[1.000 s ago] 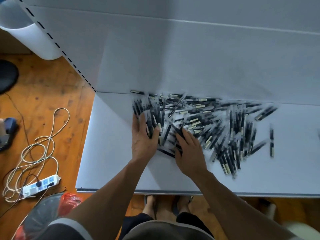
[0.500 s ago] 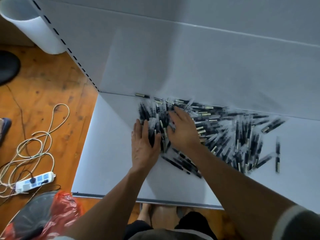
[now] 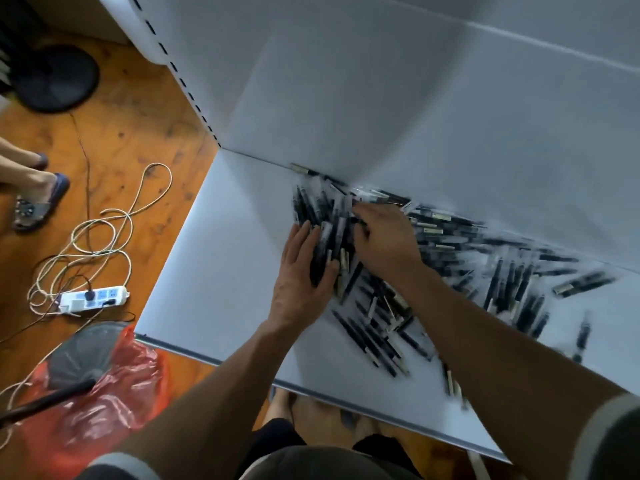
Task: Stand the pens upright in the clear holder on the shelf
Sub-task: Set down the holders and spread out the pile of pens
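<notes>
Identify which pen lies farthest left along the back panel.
The lone pen flat along the seam between shelf and back panel, left of the pile; others lie further right or forward.

Illum. diffuse, moderately bright. Soft shadows cast on shelf (image 3: pixel 214 271) under forearms. Pens (image 3: pixel 512 278) smeared by motion blur, esp. right side. Shelf edges bent by wide-angle distortion.
</notes>
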{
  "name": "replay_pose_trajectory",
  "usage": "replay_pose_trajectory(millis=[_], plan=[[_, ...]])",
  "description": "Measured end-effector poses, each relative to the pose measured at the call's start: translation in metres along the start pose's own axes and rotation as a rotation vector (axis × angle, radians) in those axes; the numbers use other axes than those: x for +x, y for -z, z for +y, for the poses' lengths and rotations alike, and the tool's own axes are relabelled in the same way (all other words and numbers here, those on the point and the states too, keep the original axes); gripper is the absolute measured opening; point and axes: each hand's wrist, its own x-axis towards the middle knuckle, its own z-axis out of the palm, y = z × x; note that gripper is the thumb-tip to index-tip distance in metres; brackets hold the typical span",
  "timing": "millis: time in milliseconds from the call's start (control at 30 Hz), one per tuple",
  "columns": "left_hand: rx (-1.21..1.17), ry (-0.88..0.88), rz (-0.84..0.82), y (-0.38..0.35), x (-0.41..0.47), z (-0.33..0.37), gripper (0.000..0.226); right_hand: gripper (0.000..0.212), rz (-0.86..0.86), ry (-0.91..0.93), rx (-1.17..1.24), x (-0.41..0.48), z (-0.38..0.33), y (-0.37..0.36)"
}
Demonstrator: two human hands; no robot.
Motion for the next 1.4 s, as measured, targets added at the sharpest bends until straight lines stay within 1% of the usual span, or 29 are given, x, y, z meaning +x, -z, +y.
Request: replay_pose_trajectory(millis=[67, 133, 200, 233, 333, 400, 467, 533, 600, 700, 767, 867, 967, 1000, 1067, 1133, 1200, 1333, 1400], plan=[[0.01, 0.003, 0.027, -0.001, 0.002, 0.003, 0.062, 0.037, 0.088, 0.01, 0.059, -0.015, 0.008, 0.001], [0.09, 0.058, 0.027, 0.0, 0.008, 0.006, 0.068, 0.038, 0.197, -0.027, 0.092, -0.035, 0.018, 0.001], [0.161, 0.119, -0.041, -0.001, 0.013, 0.007, 0.073, 0.038, 0.301, -0.105, 0.102, -0.062, 0.035, 0.003], [0.194, 0.11, -0.072, -0.003, 0.012, 0.007, 0.074, 0.04, 0.323, -0.164, 0.101, -0.078, 0.044, 0.005], [0.244, 0.046, -0.101, -0.014, 0.002, 0.01, 0.078, 0.049, 0.291, -0.393, 0.1, -0.127, 0.066, 0.003], [0.265, 0.04, -0.106, -0.021, -0.004, 0.012, 0.078, 0.059, 0.212, -0.458, 0.065, -0.149, 0.072, -0.005], [0.27, 0.038, -0.104, -0.027, -0.008, 0.016, 0.078, 0.066, 0.152, -0.425, 0.009, -0.161, 0.076, -0.015], [0.254, 0.035, -0.097, -0.032, -0.009, 0.021, 0.078, 0.063, 0.143, -0.412, 0.021, -0.161, 0.078, -0.018], [0.221, 0.033, -0.078, -0.038, -0.012, 0.025, 0.076, 0.062, 0.183, -0.417, 0.071, -0.161, 0.08, -0.017], [0.107, 0.041, -0.035, -0.047, -0.017, 0.033, 0.074, 0.065, 0.298, -0.438, 0.133, -0.172, 0.084, -0.009], [0.052, 0.055, -0.024, -0.052, -0.02, 0.038, 0.073, 0.066, 0.323, -0.403, 0.112, -0.186, 0.082, -0.006], [0.039, 0.033, -0.022, -0.058, -0.02, 0.042, 0.07, 0.071, 0.223, -0.227, -0.015, -0.203, 0.062, -0.021], [0.037, 0.004, -0.024, -0.058, -0.019, 0.04, 0.067, 0.08, 0.076, -0.133, -0.144, -0.206, 0.035, -0.048], [0.036, -0.003, -0.03, -0.057, -0.018, 0.039, 0.066, 0.079, 0.067, -0.116, -0.188, -0.205, 0.03, -0.054], [0.033, -0.017, -0.044, -0.054, -0.018, 0.035, 0.063, 0.068, 0.111, -0.114, -0.215, -0.203, 0.031, -0.057], [0.042, -0.026, -0.052, -0.052, -0.018, 0.031, 0.066, 0.056, 0.184, -0.113, -0.225, -0.199, 0.04, -0.053], [0.036, -0.021, -0.041, -0.05, -0.019, 0.03, 0.069, 0.048, 0.197, -0.118, -0.252, -0.196, 0.051, -0.046], [0.004, 0.009, -0.003, -0.044, -0.019, 0.031, 0.069, 0.044, 0.158, -0.188, -0.248, -0.187, 0.057, -0.032], [0.026, 0.014, -0.004, -0.037, -0.018, 0.03, 0.07, 0.04, 0.166, -0.185, -0.236, -0.183, 0.057, -0.03]])
